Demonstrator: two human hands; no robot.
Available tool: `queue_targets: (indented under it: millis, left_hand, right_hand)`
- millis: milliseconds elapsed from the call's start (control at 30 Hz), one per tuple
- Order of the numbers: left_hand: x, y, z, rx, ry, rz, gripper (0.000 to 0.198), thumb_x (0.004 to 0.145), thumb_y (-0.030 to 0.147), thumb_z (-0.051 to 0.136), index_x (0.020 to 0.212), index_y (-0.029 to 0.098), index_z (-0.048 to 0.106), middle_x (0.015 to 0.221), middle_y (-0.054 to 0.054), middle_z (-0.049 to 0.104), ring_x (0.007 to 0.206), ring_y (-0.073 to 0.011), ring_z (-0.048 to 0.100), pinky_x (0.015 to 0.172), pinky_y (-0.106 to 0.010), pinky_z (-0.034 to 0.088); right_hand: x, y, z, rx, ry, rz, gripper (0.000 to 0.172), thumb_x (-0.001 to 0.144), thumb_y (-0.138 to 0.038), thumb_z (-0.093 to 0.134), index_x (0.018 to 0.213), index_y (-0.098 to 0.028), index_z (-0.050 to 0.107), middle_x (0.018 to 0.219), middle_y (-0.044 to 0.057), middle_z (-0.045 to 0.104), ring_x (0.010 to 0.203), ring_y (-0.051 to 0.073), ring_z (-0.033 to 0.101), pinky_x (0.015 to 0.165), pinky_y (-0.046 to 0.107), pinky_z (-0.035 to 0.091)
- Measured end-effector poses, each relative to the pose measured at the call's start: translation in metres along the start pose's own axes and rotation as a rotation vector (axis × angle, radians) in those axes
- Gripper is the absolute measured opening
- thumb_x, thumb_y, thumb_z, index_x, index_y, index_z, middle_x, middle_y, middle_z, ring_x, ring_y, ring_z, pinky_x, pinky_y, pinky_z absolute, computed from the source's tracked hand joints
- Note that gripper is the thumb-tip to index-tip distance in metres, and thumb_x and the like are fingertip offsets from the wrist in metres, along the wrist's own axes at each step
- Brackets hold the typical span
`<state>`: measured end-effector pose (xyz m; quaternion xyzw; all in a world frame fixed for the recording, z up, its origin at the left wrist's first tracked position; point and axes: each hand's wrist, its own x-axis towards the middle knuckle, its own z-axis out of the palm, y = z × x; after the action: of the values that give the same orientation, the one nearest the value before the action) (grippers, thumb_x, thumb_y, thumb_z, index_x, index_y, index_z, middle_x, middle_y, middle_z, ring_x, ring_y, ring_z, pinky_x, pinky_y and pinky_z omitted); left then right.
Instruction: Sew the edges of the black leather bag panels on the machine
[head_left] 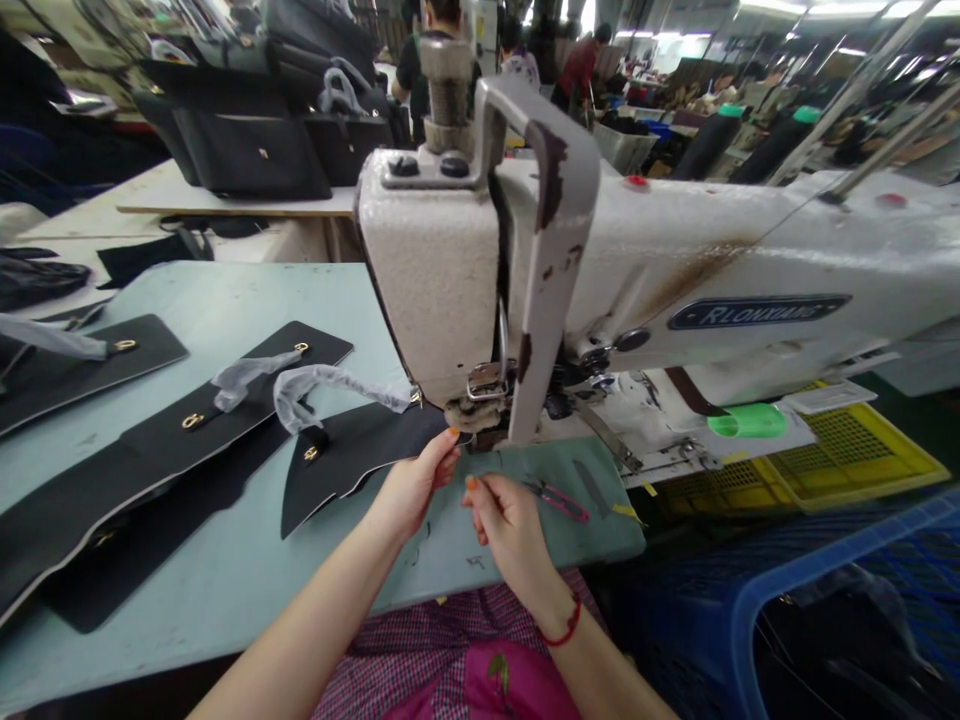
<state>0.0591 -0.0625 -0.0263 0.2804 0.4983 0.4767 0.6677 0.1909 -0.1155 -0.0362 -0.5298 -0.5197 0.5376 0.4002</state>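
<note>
A black bag panel (360,445) with a plastic-wrapped handle (337,385) lies at the left of the sewing machine (442,280), its right end close under the machine head. My left hand (412,490) is closed in a pinch at that end, thumb on top. Just to the right, my right hand (510,525) is curled with thumb and fingertips together below the machine head. Whatever it pinches, if anything, is too small to make out. Pink-handled thread snips (559,497) rest on the table beyond the right hand.
More black panels (172,430) with wrapped handles lie on the pale green table (225,590) at left. Black bags (247,140) stand on a board behind. A blue crate (739,620) with dark pieces is at lower right, near a yellow crate (847,455). People work in the background.
</note>
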Motion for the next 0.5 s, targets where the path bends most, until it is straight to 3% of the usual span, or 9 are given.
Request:
queue_targets:
  millis: [100,233,500]
  left_hand:
    - [0.002,0.001,0.002,-0.066,-0.055,-0.003,0.046,0.07,0.048,0.073,0.052,0.018,0.043,0.05,0.008,0.029,0.047,-0.0061,0.022,0.045,-0.021,0.023]
    - [0.005,0.001,0.002,-0.098,-0.047,0.019,0.044,0.069,0.045,0.074,0.053,0.017,0.045,0.05,0.008,0.03,0.047,-0.0059,0.024,0.044,-0.02,0.022]
    - [0.009,0.004,0.004,-0.147,-0.025,0.043,0.042,0.068,0.042,0.075,0.051,0.018,0.044,0.05,0.007,0.032,0.046,-0.0057,0.025,0.045,-0.021,0.022]
  right_hand:
    - [-0.016,0.029,0.002,-0.08,-0.055,0.056,0.032,0.094,-0.036,0.048,0.073,-0.016,0.06,0.056,-0.003,0.05,0.05,0.009,0.049,0.049,0.018,0.038]
    - [-0.027,0.055,0.002,-0.167,-0.044,0.019,0.02,0.091,-0.026,0.051,0.08,-0.016,0.065,0.062,-0.001,0.056,0.055,0.009,0.054,0.052,0.018,0.041]
    - [-0.023,0.062,0.001,-0.095,0.002,0.019,0.021,0.09,-0.027,0.051,0.1,-0.016,0.066,0.075,0.002,0.06,0.06,0.01,0.057,0.051,0.018,0.05]
